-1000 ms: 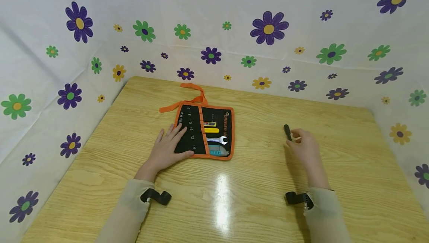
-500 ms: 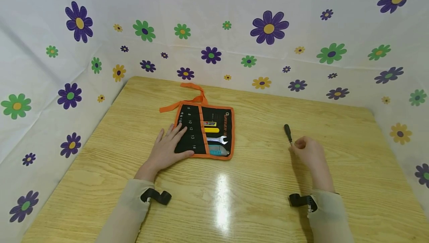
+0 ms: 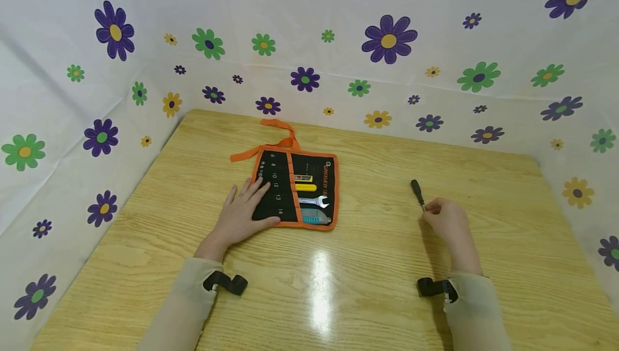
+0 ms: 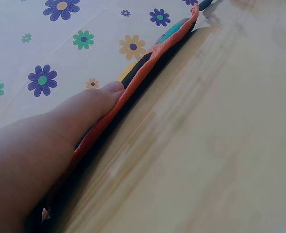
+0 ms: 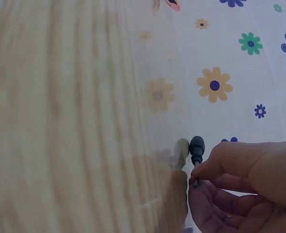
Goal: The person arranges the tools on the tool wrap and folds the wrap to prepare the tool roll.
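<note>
A black tool pouch (image 3: 335, 190) with orange edging lies flat on the table. My left hand (image 3: 237, 219) rests on its numbered left part, fingers spread; the thumb lies along its near edge in the left wrist view. Tools show in the pouch's pockets: a silver open-end wrench (image 3: 314, 201), a teal and grey utility knife (image 3: 314, 216), a yellow handle (image 3: 306, 187) and a small yellow-black item (image 3: 303, 178). To the right, my right hand (image 3: 447, 223) pinches a screwdriver (image 3: 417, 192) by its thin metal shaft, between thumb and index finger. Its black handle points away; the tip is hidden.
Orange tie straps (image 3: 246, 154) trail from the pouch's far left corner. The wood-grain table (image 3: 367, 265) ends at the back and left against a white flowered cloth (image 3: 333, 50). Black wrist cameras (image 3: 232, 285) sit on both sleeves.
My right hand has slid from the screwdriver's handle down to its shaft, drawing slightly toward me. The handle stays almost in place. My left hand and the pouch have not moved.
</note>
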`<state>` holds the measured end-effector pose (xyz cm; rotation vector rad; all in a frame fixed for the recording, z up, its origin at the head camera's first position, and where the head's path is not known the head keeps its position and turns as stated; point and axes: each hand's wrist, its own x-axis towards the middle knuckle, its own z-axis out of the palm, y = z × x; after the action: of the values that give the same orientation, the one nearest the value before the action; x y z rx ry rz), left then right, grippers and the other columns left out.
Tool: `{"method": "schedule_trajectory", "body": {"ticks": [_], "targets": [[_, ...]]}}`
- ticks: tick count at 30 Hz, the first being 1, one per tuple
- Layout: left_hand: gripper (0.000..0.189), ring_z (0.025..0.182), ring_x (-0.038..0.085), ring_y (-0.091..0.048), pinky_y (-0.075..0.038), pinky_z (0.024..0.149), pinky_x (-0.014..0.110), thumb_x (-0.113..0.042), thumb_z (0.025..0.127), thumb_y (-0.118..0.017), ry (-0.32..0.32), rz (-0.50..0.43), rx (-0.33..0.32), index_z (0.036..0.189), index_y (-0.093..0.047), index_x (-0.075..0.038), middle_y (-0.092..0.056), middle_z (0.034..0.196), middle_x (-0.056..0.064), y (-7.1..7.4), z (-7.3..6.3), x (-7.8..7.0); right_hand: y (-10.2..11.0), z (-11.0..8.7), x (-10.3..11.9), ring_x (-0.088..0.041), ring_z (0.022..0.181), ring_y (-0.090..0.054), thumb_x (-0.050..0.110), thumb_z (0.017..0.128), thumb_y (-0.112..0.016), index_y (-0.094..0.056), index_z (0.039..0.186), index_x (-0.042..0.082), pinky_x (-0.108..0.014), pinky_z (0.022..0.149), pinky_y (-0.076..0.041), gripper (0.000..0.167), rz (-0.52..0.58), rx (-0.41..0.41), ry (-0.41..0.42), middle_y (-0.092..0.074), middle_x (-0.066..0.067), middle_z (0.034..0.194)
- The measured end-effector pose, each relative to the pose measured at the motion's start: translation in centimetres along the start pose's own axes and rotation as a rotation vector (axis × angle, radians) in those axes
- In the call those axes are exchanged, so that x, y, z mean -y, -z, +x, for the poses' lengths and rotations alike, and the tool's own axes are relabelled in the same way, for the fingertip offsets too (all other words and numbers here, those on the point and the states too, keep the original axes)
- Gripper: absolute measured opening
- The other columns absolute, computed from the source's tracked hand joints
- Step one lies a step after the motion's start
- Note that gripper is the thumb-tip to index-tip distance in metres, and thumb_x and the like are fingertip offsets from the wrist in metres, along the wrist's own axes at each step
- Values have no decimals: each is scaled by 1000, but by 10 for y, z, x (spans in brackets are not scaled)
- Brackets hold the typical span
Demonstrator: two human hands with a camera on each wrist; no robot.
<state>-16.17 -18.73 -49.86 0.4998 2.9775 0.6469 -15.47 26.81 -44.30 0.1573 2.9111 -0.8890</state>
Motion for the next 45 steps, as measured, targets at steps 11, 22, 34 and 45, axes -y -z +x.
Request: {"method": "schedule_trajectory", "body": {"ticks": [11, 22, 34, 45], "targets": [[95, 146, 26, -1, 6, 114, 49, -74, 81, -51, -4, 0, -7, 154, -21, -21, -14, 159, 4, 2, 1, -2, 0, 6, 6, -31, 90, -58, 16, 91, -62, -67, 106, -4, -33, 69, -46, 25, 110, -28, 3, -65, -21, 101], [95, 146, 25, 0, 6, 114, 48, -75, 81, -50, 3, -2, 3, 154, -21, -22, -13, 159, 4, 3, 1, -2, -6, 14, 29, -14, 78, -59, 14, 95, -56, -66, 111, -1, -24, 68, -48, 24, 344, -92, 37, -64, -13, 97], [95, 145, 29, -5, 2, 114, 52, -74, 81, -52, -17, -10, -29, 153, -25, -18, -17, 158, 7, 2, -2, -2, -30, 40, 79, -16, 76, -59, 11, 96, -56, -67, 107, -4, -36, 76, -54, 22, 567, -31, 190, -61, -23, 98], [96, 145, 29, -4, 2, 114, 52, -72, 81, -53, -16, -1, -19, 154, -24, -18, -16, 158, 7, 3, -1, -4, -67, 62, 121, -14, 74, -63, 3, 95, -56, -66, 107, -11, -26, 74, -55, 21, 743, 20, 226, -63, -28, 104]]}}
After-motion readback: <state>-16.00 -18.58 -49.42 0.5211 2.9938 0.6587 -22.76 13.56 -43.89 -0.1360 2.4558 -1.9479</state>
